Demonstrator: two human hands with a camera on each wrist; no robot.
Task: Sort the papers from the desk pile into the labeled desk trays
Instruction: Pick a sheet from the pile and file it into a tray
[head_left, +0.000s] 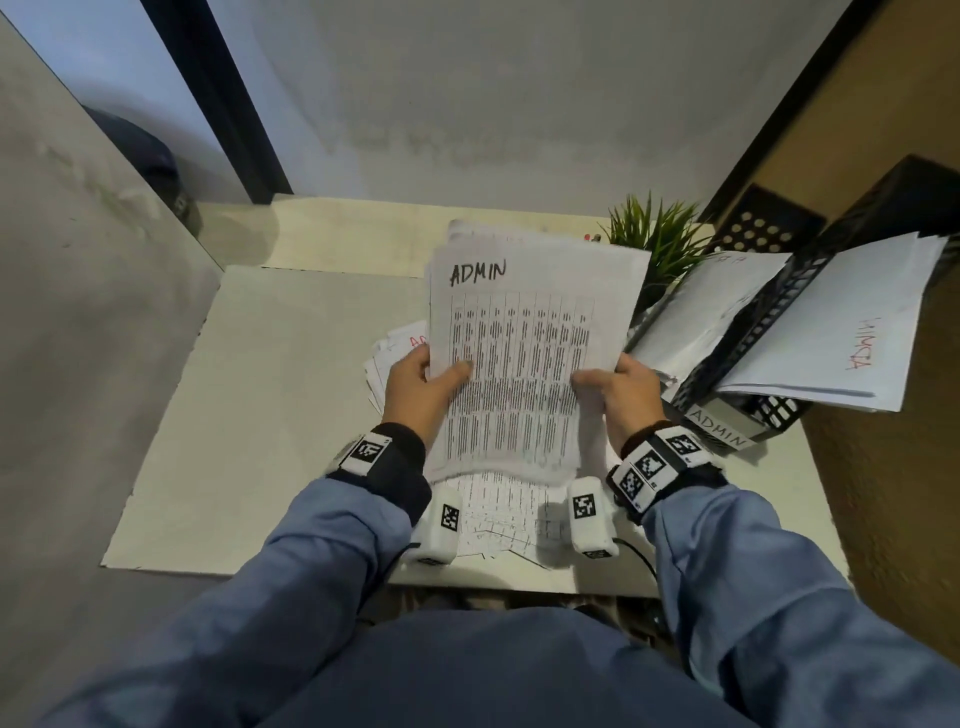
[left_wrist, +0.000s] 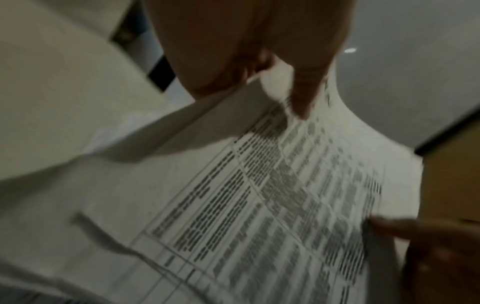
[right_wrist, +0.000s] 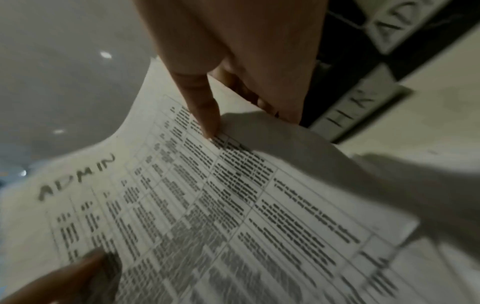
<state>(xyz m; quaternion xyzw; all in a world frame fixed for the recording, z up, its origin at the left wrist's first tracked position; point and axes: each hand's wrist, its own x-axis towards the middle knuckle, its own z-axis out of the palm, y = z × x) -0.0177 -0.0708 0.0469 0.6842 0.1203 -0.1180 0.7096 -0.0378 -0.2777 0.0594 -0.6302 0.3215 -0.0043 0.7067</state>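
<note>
Both hands hold a thin sheaf of papers (head_left: 524, 358) marked ADMIN above the desk (head_left: 270, 415) — left hand (head_left: 421, 392) pinching the left edge, right hand (head_left: 621, 397) the right. Light and floppy, it likely sags unless gripped at both sides — the ADMIN tray (head_left: 779, 410) sits just right.

We see a pale desk (head_left: 270, 415) in a corner, grey wall (head_left: 467, 93) behind, brown panel (head_left: 883, 130) right, potted plant (head_left: 660, 234) at back; blurry ceiling lights, probably.
</note>
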